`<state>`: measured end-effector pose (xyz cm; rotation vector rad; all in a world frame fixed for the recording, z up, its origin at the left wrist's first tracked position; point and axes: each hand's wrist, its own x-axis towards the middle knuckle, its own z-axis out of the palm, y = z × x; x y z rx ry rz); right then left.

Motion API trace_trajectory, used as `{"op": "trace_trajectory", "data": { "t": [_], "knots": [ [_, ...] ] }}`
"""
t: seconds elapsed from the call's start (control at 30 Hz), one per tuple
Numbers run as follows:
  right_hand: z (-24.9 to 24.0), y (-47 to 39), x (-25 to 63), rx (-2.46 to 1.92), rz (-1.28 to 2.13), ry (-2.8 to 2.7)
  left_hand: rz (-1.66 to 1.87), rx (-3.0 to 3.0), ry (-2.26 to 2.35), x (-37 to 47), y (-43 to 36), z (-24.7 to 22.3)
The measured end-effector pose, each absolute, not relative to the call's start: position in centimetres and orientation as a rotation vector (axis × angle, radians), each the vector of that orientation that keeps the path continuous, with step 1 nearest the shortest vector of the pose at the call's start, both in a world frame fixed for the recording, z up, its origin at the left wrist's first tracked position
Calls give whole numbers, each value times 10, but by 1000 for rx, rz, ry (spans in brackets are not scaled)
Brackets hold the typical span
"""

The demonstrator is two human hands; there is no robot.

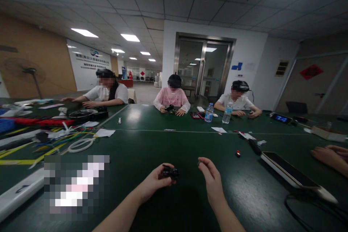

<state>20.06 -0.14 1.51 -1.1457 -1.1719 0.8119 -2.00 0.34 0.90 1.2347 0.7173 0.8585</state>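
Observation:
My left hand (157, 180) is closed around a small black object (170, 173) with a shiny surface, held above the dark green table (187, 141); its exact kind is unclear. A short gap to the right, my right hand (210, 175) is raised with thumb and index finger pinched together. A tiny dark piece (199, 163) shows at those fingertips, too small to name. The two hands are apart from each other. Farther right on the tabletop lies a small red and black item (238, 153).
At right lie a flat dark-topped device (290, 170), black cables (296, 212) and another person's hands (330, 157). Cables (81, 145) and a white bar (21, 192) occupy the left. Three people sit opposite, near two water bottles (209, 113). Paper scraps (105, 132) lie about.

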Motion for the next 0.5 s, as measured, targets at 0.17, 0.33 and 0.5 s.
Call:
{"op": "trace_trajectory", "data": {
  "t": [0.17,0.33,0.5],
  "knots": [
    [14,-1,199,-1136,800,-1187,857,1243,724,-20,4,7],
    [18,-4,193,-1131,880,-1295,849,1262,725,-21,4,6],
    [25,-11,182,-1157,925,-1537,813,1283,696,-20,4,9]
  ]
}}
